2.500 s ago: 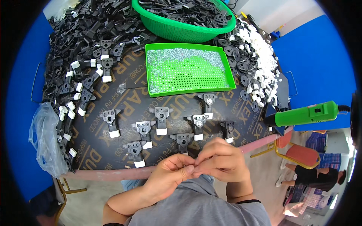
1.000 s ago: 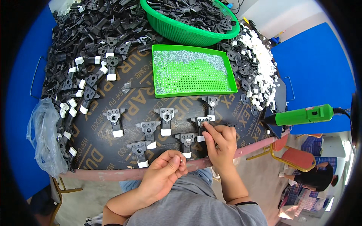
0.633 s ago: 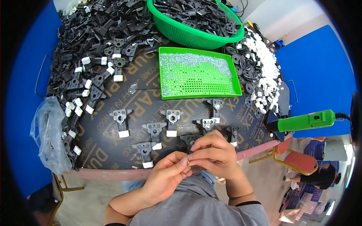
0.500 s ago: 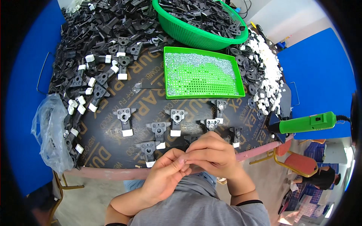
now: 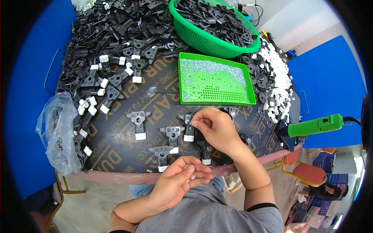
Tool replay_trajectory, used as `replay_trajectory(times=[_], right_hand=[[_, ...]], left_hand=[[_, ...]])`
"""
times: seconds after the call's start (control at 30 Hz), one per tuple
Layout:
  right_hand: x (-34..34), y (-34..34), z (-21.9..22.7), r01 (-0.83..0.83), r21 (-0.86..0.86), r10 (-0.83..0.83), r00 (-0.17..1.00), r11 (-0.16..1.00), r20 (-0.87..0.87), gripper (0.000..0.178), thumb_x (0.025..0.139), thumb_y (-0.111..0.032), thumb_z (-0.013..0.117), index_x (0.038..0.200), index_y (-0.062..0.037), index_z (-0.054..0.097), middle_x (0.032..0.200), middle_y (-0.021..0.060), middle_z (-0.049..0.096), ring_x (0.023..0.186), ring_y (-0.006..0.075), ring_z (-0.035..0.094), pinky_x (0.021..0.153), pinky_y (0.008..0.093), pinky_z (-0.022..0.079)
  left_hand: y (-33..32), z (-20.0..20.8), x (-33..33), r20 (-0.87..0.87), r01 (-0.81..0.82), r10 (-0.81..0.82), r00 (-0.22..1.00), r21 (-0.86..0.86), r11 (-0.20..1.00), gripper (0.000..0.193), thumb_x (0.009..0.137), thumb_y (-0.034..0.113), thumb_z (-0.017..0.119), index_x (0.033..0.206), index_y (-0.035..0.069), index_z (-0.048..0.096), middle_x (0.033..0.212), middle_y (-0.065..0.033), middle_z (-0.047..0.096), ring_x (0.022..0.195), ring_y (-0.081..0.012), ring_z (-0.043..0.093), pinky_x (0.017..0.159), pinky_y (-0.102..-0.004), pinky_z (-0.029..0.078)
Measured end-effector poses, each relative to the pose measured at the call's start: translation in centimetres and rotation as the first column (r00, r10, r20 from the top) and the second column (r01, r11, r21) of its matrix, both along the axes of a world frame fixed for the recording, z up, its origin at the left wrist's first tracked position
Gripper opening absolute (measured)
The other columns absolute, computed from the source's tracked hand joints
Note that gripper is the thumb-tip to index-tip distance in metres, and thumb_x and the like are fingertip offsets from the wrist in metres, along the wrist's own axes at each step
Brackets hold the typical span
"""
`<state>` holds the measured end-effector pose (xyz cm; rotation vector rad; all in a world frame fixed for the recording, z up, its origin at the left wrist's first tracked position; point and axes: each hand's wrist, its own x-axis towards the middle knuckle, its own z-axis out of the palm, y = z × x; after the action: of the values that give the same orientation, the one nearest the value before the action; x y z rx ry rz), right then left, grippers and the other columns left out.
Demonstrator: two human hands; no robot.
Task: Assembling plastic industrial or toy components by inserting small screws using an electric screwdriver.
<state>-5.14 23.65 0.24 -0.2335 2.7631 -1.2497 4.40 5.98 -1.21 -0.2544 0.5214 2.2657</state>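
Two hands work low in the frame. The right hand point(image 5: 215, 130) pinches something tiny over a black bracket point(image 5: 189, 126) at centre. The left hand point(image 5: 180, 182) cups small silver screws point(image 5: 191, 178); tipping it could spill them. The dark table point(image 5: 124, 143) sits between blue walls point(image 5: 330, 77).

A worker in a grey short-sleeved T-shirt, seen from above. Both forearms are bare from the elbow down, and the left hand point(image 5: 179, 179) and right hand point(image 5: 216, 128) are ungloved, with no watch or rings visible. A thin black band edges the shirt's right sleeve at the upper arm. Blue trousers show just below the shirt's hem.
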Motion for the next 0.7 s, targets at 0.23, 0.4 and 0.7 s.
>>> replay_trajectory(times=[0.23,0.4,0.7], right_hand=[[0.3,-0.9,0.8,0.094,-0.052,-0.101,0.984,0.994,-0.148,0.011,0.079,-0.003,0.075,0.088,-0.0048,0.069,0.080,0.0035,0.061,0.064,0.0124,0.052,0.059,0.0267,0.043],[2.7,-2.1,0.8,-0.271,0.312,0.387,0.824,0.911,-0.413,0.029,0.075,-0.012,0.077,0.103,-0.0134,0.072,0.113,-0.0018,0.067,0.105,0.0249,0.057,0.090,0.0379,0.042],[0.7,-2.7,-1.0,-0.221,0.342,0.367,0.811,0.913,-0.456,0.031,0.076,-0.013,0.074,0.106,-0.0149,0.072,0.121,-0.0009,0.065,0.108,0.0251,0.056,0.091,0.0381,0.042]], left_hand=[[-0.8,-0.1,0.2,-0.049,0.021,-0.017,0.999,0.076,0.997,0.012,0.102,0.014,0.048,0.111,0.007,0.051,0.107,-0.0147,0.064,0.092,-0.0216,0.063,0.077,-0.0335,0.051],[-1.0,-0.6,0.7,-0.172,-0.029,0.029,0.985,0.004,1.000,0.013,0.099,0.007,0.055,0.109,-0.001,0.058,0.097,-0.0078,0.062,0.085,-0.0129,0.059,0.078,-0.0279,0.050],[-1.3,0.2,0.9,-0.209,-0.161,0.146,0.967,-0.055,0.985,0.012,0.098,0.013,0.058,0.106,0.004,0.056,0.091,-0.0060,0.058,0.079,-0.0152,0.056,0.072,-0.0287,0.047]])
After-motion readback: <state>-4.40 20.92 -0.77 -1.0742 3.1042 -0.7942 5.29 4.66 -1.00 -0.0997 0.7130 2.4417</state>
